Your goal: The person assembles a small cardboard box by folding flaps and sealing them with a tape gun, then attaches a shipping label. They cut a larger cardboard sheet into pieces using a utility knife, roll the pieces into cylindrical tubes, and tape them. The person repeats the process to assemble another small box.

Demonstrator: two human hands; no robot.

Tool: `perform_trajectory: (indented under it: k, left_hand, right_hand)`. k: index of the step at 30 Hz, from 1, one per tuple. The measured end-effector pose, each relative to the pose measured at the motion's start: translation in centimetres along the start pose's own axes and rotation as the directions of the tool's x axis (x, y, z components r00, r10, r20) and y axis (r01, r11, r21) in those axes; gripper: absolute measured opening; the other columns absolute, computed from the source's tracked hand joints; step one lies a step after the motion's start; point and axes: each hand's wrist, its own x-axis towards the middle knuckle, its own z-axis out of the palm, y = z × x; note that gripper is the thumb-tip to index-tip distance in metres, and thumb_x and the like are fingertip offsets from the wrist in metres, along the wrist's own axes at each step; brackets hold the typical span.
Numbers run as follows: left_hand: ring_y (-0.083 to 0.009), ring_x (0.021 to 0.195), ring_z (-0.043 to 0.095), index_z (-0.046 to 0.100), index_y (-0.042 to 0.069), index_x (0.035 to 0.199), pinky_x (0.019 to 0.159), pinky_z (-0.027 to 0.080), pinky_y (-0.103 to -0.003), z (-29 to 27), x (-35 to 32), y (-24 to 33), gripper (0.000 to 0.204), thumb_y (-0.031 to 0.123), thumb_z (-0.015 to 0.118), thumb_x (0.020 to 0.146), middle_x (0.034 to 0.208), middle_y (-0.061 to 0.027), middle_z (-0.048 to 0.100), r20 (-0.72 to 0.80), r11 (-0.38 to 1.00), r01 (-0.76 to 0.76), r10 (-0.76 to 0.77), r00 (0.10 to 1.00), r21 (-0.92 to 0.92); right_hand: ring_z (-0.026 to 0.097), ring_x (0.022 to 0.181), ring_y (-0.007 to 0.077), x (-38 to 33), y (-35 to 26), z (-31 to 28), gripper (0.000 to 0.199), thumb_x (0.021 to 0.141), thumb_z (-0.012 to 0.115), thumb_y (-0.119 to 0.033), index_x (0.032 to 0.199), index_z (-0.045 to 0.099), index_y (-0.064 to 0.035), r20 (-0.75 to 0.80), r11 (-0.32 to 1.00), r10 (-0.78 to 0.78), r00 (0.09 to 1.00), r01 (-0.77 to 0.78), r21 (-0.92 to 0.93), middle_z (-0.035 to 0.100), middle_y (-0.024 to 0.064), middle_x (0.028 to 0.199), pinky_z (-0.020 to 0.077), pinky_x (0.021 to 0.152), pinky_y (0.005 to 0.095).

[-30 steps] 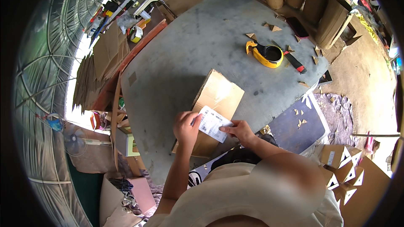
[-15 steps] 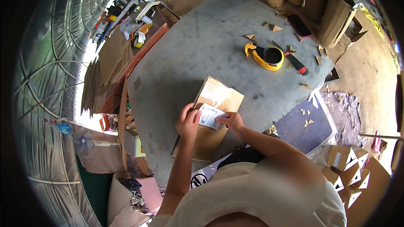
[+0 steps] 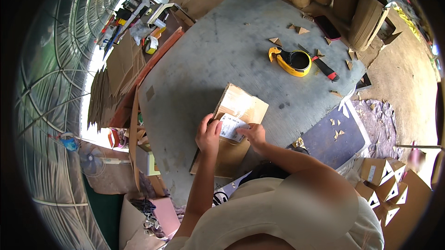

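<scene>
A person is looking down at a round grey surface point(image 3: 208, 60) and is working with both hands on a flat brown cardboard box point(image 3: 234, 127) that is lying at the edge of the surface nearest the person's body. The left hand point(image 3: 208, 135) is resting on the left edge of the box with its fingers curled narrow over the corner of a white printed label point(image 3: 232, 127), and the right hand point(image 3: 253, 134) is pinching the label's right side against the cardboard; the label is sitting near the middle of the box, tilted relative to the box's edges. Because both hands are gripping the label rather than the box, the box is likely free to slide, and part of it is appearing to overhang the near edge of the surface, so a firm push could be tipping it toward the person's lap. If the label is adhesive, pressing one side first could be trapping a crease or setting it crooked, and it is already lying at a slant. Whether its back is sticky cannot be told from this view. Beyond the box, well apart toward the far right of the surface, a yellow tape dispenser point(image 3: 290, 61) and a red and black utility knife point(image 3: 324, 66) are lying among small cardboard triangles point(image 3: 301, 30); none are close enough to the box to be snagging a sleeve now.
</scene>
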Motion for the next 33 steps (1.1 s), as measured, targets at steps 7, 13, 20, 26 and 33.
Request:
perform_trajectory:
  k: [7,13,20,26,33]
  left_hand:
    - [-0.0239,0.084,0.059,0.050,0.012,0.114,0.069,0.050,-0.032,-1.6,2.3,1.9,0.052,0.022,0.073,0.068,0.104,-0.0068,0.058,0.224,0.838,0.525,-0.488,0.843,-0.151]
    - [-0.0290,0.090,0.059,0.045,0.008,0.120,0.074,0.048,-0.038,-0.8,1.0,-0.3,0.070,0.040,0.073,0.064,0.104,-0.0123,0.060,0.473,0.920,0.380,-0.377,0.796,0.093]
    - [-0.0320,0.069,0.063,0.054,0.004,0.087,0.058,0.050,-0.040,-0.5,4.3,1.5,0.061,0.060,0.063,0.065,0.076,-0.0164,0.063,0.542,0.886,0.247,-0.440,0.716,0.393]
    - [-0.0310,0.052,0.060,0.056,0.007,0.065,0.046,0.047,-0.039,1.2,4.1,0.0,0.055,0.058,0.044,0.081,0.054,-0.0127,0.059,0.425,0.910,0.138,-0.312,0.849,0.392]
    - [-0.0334,0.090,0.059,0.054,0.000,0.106,0.076,0.046,-0.036,-1.1,1.6,-2.5,0.040,0.035,0.049,0.087,0.092,-0.0192,0.061,0.684,0.813,0.508,-0.200,0.701,-0.283]
  right_hand:
    - [0.061,0.066,0.0209,-0.7,-0.7,0.5,0.039,0.064,0.072,-0.029,0.085,0.065,0.0032,-0.142,0.992,-0.081,0.987,0.066,-0.105,0.063,0.0143,0.071,0.0479,0.061,0.0323]
    - [0.061,0.069,0.0224,-0.5,-0.4,-0.1,0.047,0.056,0.079,-0.028,0.087,0.057,-0.0013,-0.224,0.993,-0.026,0.974,-0.002,-0.122,0.063,0.0108,0.075,0.0479,0.064,0.0328]
    - [0.060,0.064,0.0195,0.4,0.9,-0.2,0.040,0.060,0.076,-0.022,0.085,0.053,-0.0015,-0.275,0.955,-0.280,0.920,0.239,-0.176,0.061,0.0094,0.071,0.0482,0.061,0.0303]
    - [0.060,0.065,0.0224,-1.2,-0.2,0.3,0.024,0.073,0.064,-0.018,0.090,0.054,-0.0033,-0.026,0.901,-0.410,0.912,0.401,-0.165,0.061,0.0113,0.072,0.0481,0.062,0.0321]
    - [0.051,0.093,0.0307,-0.6,-3.1,1.3,0.022,0.080,0.058,-0.014,0.097,0.050,-0.0038,-0.254,0.665,-0.731,0.633,0.579,-0.471,0.053,0.0166,0.101,0.0416,0.078,0.0372]
